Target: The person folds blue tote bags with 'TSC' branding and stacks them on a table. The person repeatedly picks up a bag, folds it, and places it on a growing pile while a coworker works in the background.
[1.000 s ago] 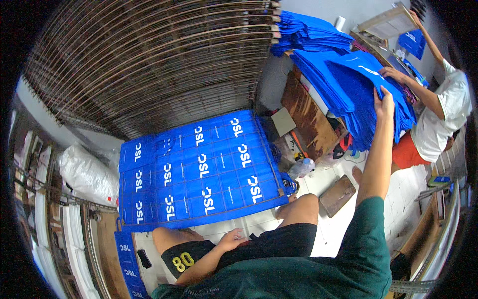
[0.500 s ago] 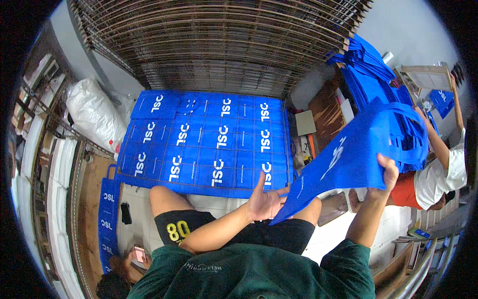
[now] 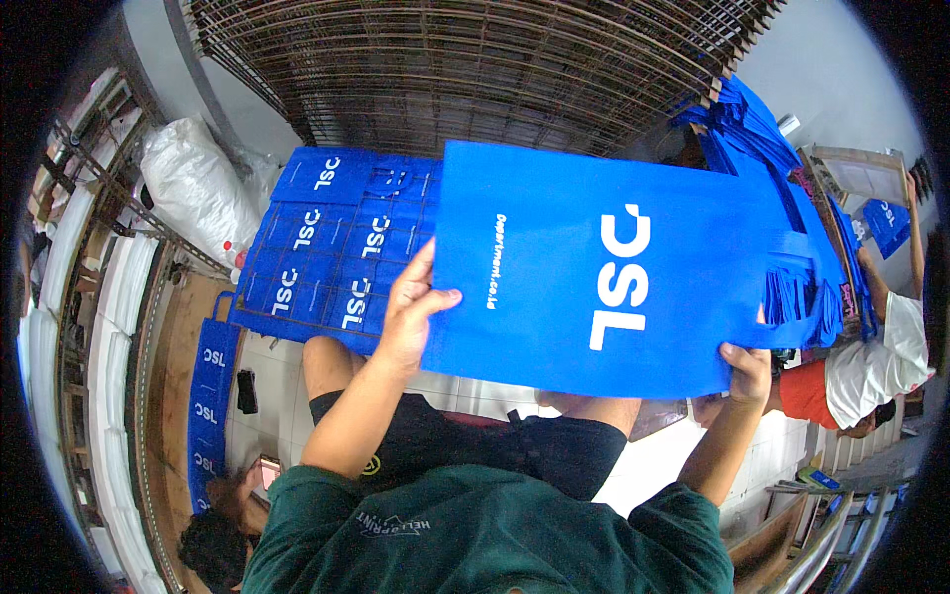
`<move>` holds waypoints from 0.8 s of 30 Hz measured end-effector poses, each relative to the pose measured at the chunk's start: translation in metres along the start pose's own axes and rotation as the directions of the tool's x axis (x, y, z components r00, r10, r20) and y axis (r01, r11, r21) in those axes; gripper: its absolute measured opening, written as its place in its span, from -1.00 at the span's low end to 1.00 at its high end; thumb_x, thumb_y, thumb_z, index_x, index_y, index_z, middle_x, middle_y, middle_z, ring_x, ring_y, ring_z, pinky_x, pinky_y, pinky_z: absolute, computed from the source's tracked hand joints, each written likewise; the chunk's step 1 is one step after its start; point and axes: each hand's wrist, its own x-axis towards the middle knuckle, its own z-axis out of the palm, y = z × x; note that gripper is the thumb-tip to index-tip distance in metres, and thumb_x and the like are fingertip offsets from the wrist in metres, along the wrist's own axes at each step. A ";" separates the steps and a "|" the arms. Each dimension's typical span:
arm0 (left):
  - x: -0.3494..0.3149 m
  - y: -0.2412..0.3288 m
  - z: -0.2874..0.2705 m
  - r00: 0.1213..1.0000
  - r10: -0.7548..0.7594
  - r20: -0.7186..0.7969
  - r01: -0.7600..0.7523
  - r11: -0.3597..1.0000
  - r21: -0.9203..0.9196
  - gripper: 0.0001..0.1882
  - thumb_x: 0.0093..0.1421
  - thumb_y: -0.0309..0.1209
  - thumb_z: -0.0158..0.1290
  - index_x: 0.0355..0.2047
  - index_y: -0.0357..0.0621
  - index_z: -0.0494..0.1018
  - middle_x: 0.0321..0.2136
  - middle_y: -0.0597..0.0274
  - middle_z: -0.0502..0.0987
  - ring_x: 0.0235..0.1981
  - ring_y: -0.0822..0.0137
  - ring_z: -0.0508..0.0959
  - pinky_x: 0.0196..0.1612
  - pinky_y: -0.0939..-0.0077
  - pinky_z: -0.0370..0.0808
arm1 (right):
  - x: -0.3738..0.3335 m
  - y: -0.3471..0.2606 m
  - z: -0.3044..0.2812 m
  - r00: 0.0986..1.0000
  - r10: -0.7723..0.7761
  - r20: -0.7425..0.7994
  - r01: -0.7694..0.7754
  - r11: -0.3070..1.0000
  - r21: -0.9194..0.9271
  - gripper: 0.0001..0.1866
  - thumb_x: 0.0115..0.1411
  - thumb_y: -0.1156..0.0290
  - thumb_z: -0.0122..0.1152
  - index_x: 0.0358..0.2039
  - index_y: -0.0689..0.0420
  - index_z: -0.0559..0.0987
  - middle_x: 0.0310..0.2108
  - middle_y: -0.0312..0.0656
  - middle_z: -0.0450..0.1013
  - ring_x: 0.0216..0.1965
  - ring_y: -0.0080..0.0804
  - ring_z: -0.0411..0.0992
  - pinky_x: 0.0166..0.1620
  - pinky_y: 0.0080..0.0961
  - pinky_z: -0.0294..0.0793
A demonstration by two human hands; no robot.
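A blue fabric tote bag (image 3: 544, 267) with white print is stretched flat between my hands, its printed face up. My left hand (image 3: 408, 312) grips the bag's left edge, thumb on top. On the opposite side, near the handle end, my right hand (image 3: 748, 371) pinches the lower right corner. Behind the held bag, several matching blue bags (image 3: 297, 252) lie in rows under a thin wire rack on a low surface; the held bag hides the right part of these rows.
A large stacked wire drying rack (image 3: 475, 69) rises ahead. More blue bags (image 3: 757, 129) hang at the right, near a person in a white shirt (image 3: 876, 346). Another person (image 3: 223, 540) sits at lower left beside a blue printed strip (image 3: 210, 406). A plastic-wrapped bundle (image 3: 188, 188) stands at left.
The bag has gone from hanging tilted and folded at my right to spread flat before me. My left hand has moved left and forward and now grips its edge.
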 end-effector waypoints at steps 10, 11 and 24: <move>0.014 -0.074 -0.083 0.976 -0.027 -0.215 0.086 0.960 0.267 -0.37 -0.11 -0.72 -0.08 0.08 -0.27 0.25 -0.14 0.15 0.45 -0.17 0.39 0.45 -0.10 0.56 0.37 | 0.042 0.191 -0.012 0.936 0.349 -0.054 -0.339 0.845 -0.413 -0.57 0.00 0.45 0.25 -0.15 0.21 0.29 -0.24 -0.20 0.33 -0.19 -0.42 0.30 -0.10 -0.46 0.30; 0.009 -0.085 -0.096 0.967 -0.073 -0.245 0.144 0.947 0.288 -0.37 -0.11 -0.72 -0.08 0.08 -0.27 0.24 -0.14 0.15 0.45 -0.18 0.39 0.45 -0.11 0.56 0.37 | 0.039 0.203 -0.012 0.929 0.359 -0.091 -0.361 0.827 -0.432 -0.66 0.00 0.45 0.24 -0.25 0.18 0.32 -0.33 -0.25 0.33 -0.26 -0.45 0.30 -0.16 -0.47 0.33; -0.015 -0.115 -0.188 0.934 -0.228 -0.276 0.334 0.832 0.443 -0.37 -0.12 -0.68 -0.03 0.06 -0.21 0.28 -0.11 0.15 0.45 -0.15 0.38 0.44 -0.10 0.54 0.37 | 0.023 0.279 0.025 0.774 0.610 0.167 -0.541 0.776 -0.324 -0.36 -0.11 0.76 0.01 0.05 0.07 0.27 -0.05 -0.08 0.29 -0.12 -0.31 0.32 -0.10 -0.37 0.39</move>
